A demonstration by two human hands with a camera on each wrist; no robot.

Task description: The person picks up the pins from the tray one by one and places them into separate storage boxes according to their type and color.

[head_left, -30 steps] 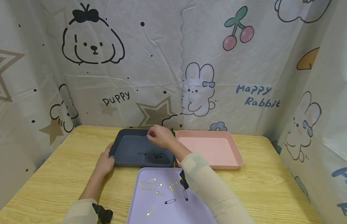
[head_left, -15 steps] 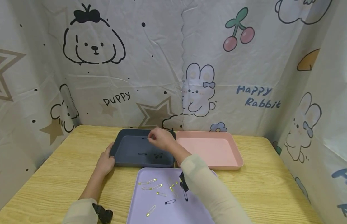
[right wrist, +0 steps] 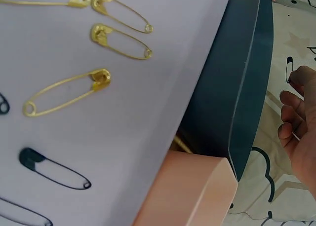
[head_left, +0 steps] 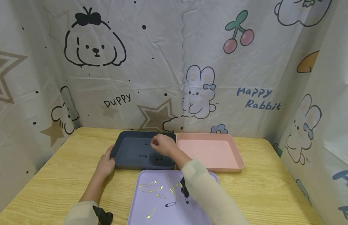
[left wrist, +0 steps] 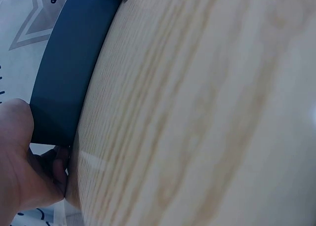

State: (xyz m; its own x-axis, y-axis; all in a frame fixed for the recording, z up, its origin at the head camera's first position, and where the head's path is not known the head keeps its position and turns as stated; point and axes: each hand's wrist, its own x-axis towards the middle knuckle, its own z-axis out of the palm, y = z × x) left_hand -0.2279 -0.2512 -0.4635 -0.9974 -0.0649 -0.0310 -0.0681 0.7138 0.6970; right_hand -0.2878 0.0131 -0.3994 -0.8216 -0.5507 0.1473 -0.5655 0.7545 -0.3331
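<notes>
1. The right hand hangs over the dark blue-grey rectangular tray, its thumb and forefinger pinched together on a black metal safety pin, shown clearest in the right wrist view.
2. The left hand grips that tray's left side, thumb at the rim and fingers curled against the outer wall, probably to steady it.
3. Other black pins lie inside the dark tray; some overlap, so I cannot count them.
4. Nearer the person, a pale purple shallow tray holds scattered gold-coloured metal safety pins and a few loose black ones.
5. A pink rectangular tray stands right of the dark one on the yellow wood-grain counter.
6. The step in hand looks like placing one black pin among its matches.
7. The next move calls for lowering slightly, then parting the pinched fingers cleanly.
</notes>
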